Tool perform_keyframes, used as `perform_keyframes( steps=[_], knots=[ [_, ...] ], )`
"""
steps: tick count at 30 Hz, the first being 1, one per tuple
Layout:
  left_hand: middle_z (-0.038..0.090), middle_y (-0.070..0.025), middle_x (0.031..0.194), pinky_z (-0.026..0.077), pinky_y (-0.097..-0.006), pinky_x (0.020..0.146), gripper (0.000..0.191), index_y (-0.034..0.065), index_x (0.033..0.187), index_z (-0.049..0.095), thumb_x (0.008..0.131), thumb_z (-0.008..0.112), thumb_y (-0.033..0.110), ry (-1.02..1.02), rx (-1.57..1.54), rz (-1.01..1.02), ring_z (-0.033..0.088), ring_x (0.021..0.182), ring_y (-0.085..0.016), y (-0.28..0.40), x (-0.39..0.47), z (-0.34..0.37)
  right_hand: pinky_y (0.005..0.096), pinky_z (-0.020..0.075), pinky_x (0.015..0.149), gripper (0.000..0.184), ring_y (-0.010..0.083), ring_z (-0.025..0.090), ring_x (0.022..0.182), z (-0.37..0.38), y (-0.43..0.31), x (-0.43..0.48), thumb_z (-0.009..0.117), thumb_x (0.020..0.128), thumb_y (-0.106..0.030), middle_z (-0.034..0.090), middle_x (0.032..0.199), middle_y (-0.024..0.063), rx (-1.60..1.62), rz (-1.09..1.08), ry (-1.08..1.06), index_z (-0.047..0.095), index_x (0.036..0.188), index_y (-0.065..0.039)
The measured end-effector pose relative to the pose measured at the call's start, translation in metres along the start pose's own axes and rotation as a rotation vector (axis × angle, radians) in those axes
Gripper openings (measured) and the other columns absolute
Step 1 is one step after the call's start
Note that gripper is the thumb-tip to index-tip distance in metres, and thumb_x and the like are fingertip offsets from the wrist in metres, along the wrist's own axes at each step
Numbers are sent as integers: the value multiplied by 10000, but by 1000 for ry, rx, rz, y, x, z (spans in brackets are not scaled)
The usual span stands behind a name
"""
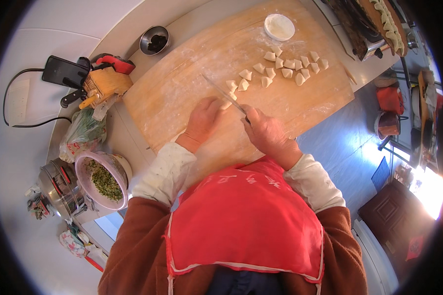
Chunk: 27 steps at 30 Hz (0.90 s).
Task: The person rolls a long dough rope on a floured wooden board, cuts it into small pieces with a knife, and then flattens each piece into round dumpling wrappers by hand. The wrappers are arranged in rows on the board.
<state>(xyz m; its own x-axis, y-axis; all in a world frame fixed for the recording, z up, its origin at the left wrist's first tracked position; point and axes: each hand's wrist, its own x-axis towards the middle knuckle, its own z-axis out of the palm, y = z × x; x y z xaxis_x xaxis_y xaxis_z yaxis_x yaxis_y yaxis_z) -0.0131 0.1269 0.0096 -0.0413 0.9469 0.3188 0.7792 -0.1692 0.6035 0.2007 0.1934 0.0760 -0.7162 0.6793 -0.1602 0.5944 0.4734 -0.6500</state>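
My right hand (266,132) is closed around the handle of a kitchen knife (223,92), whose blade points away to the upper left. Under the blade lies the end of a dough rope (227,104), and my left hand (205,120) grips it just left of the knife. Most of the rope is hidden beneath that hand. Several cut dough pieces (266,82) are scattered up and to the right over a floured wooden board (184,88). Near the board's far edge stands a white bowl (279,27) with what looks like flour.
A metal bowl (154,40) with dark contents stands beyond the board. Along the left are a knife block (109,84), a plastic bag (84,131), a pink basin (82,173) of chopped green filling and a steel pot (61,188). Shaped dumplings (389,27) line a board at upper right.
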Motion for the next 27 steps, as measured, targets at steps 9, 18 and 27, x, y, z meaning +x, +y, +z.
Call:
perform_keyframes(
  steps=[9,18,27],
  knots=[
    [643,-143,1021,554,-419,748,392,86,1224,662,838,734,80,-98,4,17,646,900,-349,1,3,2,509,555,626,323,407,680,758,17,0,-10,554,990,-183,641,932,214,-39,-37,-4,468,1268,-44],
    [634,-124,1037,516,-443,828,343,72,1128,662,792,730,60,-154,52,78,610,964,-350,6,2,9,543,533,732,352,436,668,873,22,-4,2,544,994,-179,667,991,239,-39,181,-196,451,1306,-44],
    [682,-155,1071,551,-428,775,244,46,1108,650,875,709,90,-49,-3,-118,662,923,-365,-15,-12,-4,516,556,727,347,424,682,878,15,-4,4,542,988,-171,656,1029,261,154,155,-59,452,1301,-50]
  ],
)
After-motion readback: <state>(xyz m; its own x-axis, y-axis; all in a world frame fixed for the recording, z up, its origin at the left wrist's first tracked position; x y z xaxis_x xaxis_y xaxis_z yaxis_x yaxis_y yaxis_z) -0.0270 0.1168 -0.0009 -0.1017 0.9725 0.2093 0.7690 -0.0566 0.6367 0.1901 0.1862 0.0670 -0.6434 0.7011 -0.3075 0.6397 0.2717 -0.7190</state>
